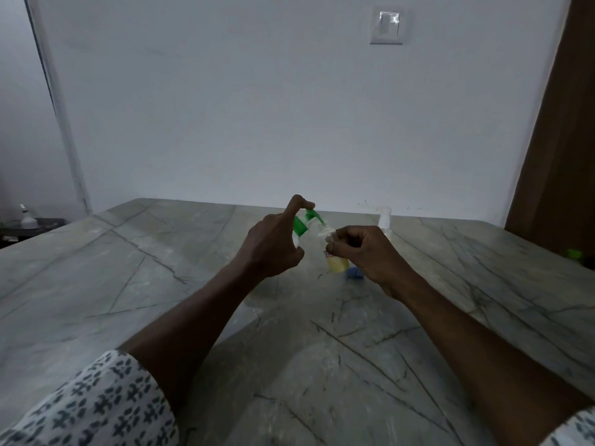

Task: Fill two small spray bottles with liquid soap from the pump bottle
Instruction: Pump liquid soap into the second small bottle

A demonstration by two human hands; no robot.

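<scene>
Head view
Pump bottle: one (302,227), green-topped, tilted, in the left hand's (273,244) closed grip, a finger on the pump.
Spray bottles: two; one (335,252) pinched by the right hand (363,252) (yellowish liquid inside), another (384,220) standing behind.
Blue cap: one (354,273).
Surface: grey veined marble (161,284).
Room: white wall, one switch (388,25).

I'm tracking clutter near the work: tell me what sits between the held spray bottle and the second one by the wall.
In the head view, only the right hand gripping the held spray bottle comes between it and the second bottle.
</scene>
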